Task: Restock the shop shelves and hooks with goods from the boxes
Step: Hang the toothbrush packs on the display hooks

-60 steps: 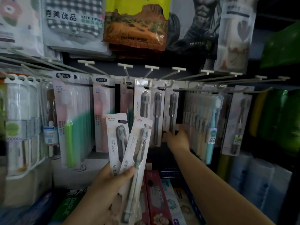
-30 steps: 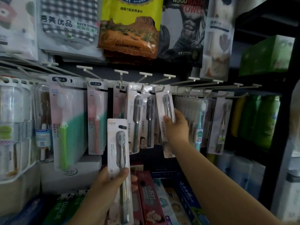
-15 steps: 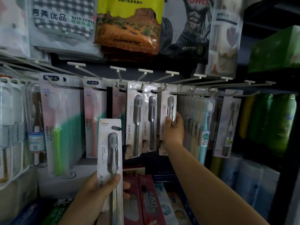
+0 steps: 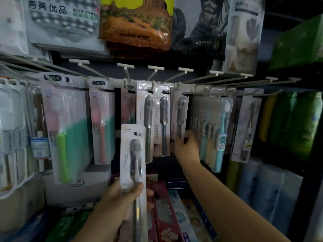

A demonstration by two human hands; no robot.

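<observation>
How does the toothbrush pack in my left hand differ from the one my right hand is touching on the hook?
The pack in the left hand is off the hooks, gripped near its lower part by the left hand; the hooked pack hangs from a peg, the right hand at its bottom edge. The held pack looks brighter. Both hold a grey-headed toothbrush.

1. A dark back panel (image 4: pixel 104 67) carries a row of pale metal pegs (image 4: pixel 153 74).
2. At the right, a black shelf upright (image 4: pixel 312 172) frames dim shelves.
3. The light is low and bluish, brighter toward the top.
</observation>
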